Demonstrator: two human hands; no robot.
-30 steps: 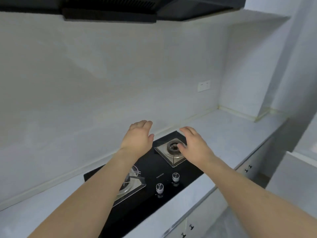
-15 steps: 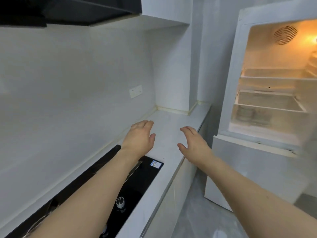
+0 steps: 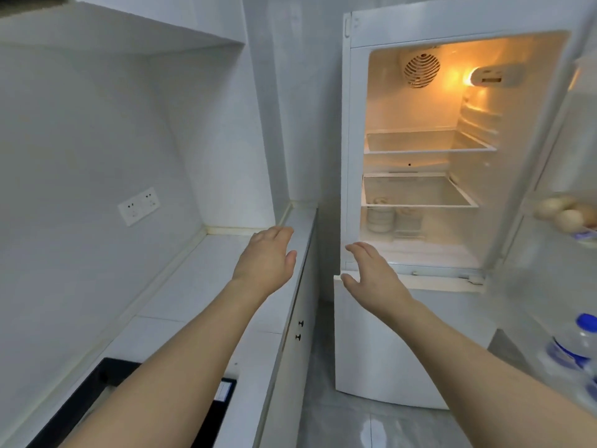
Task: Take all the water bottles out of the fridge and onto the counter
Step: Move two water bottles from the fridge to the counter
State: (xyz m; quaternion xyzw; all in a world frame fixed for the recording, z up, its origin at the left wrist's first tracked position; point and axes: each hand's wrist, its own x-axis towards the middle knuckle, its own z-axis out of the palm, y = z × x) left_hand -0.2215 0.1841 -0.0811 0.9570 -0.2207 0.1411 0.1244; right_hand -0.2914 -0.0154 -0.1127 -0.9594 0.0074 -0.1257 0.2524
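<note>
The white fridge (image 3: 352, 156) stands at the right with its upper door swung open and its light on. A clear water bottle (image 3: 571, 347) with a blue cap and blue label stands in the door rack at the far right edge. The white counter (image 3: 206, 286) runs along the left wall. My left hand (image 3: 266, 261) hovers above the counter's right end, fingers straight, holding nothing. My right hand (image 3: 371, 276) is stretched out in front of the fridge's lower edge, also straight-fingered and holding nothing.
Two glass shelves (image 3: 426, 150) in the fridge look bare; pale round containers (image 3: 381, 218) sit below the lower shelf. Eggs (image 3: 565, 211) lie in the upper door rack. A black hob (image 3: 106, 376) is set into the counter at bottom left. A socket (image 3: 139, 206) is on the wall.
My view has swung right from the hob to the open fridge. Both hands stay stretched out in front of me, open as before. The bottle in the door has come into sight.
</note>
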